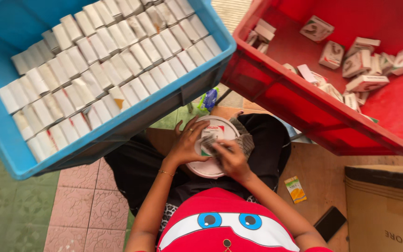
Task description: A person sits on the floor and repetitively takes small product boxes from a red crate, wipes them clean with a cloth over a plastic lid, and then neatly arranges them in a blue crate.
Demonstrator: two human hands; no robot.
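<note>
While the person sat on the floor, both hands worked over a round white lid (213,170) resting on the lap. The left hand (186,143) lay on the lid's left part with fingers spread and loosely curled, touching a small flat carton (209,142). The right hand (229,158) pinched the carton's near right end, fingers closed on it. The carton was blurred, but its long axis seemed to run from far left to near right. Far left, a blue crate (5,135) held tight rows of white boxes (103,70) standing on end. Far right, a red crate (276,93) held loose printed cartons (360,63). A brown cardboard box (385,205) stood near right, with a small yellow sachet (295,189) on the floor beside it.
</note>
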